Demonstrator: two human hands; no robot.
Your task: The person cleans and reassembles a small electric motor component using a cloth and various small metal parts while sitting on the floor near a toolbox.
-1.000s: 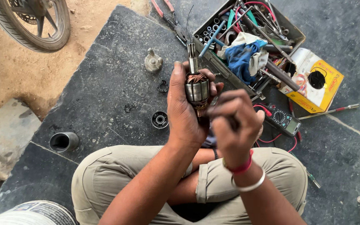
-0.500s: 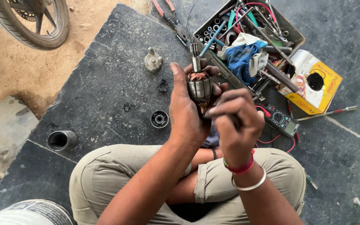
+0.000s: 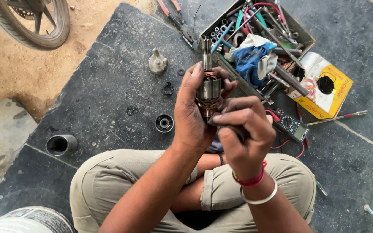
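Note:
My left hand (image 3: 193, 112) grips a motor armature (image 3: 209, 86) upright, its steel shaft pointing away from me and copper windings showing under the laminated core. My right hand (image 3: 242, 129) is closed around a dark tool handle and presses against the armature's lower end; the tool's tip is hidden behind my fingers. Both hands hover above my crossed legs in beige trousers (image 3: 109, 185). A red thread and a silver bangle (image 3: 260, 196) circle my right wrist.
An open toolbox (image 3: 298, 36) full of tools and a blue rag stands ahead. A multimeter (image 3: 290, 125), yellow carton (image 3: 337, 88), screwdriver (image 3: 337, 117), pliers (image 3: 175, 17), bearing (image 3: 164, 123), metal cap (image 3: 157, 61) and cylinder housing (image 3: 61, 144) lie on the dark slab. A motorcycle wheel (image 3: 31, 21) sits far left.
My hands stay on the armature; the right hand has shifted slightly along its lower end. The view has drifted a little.

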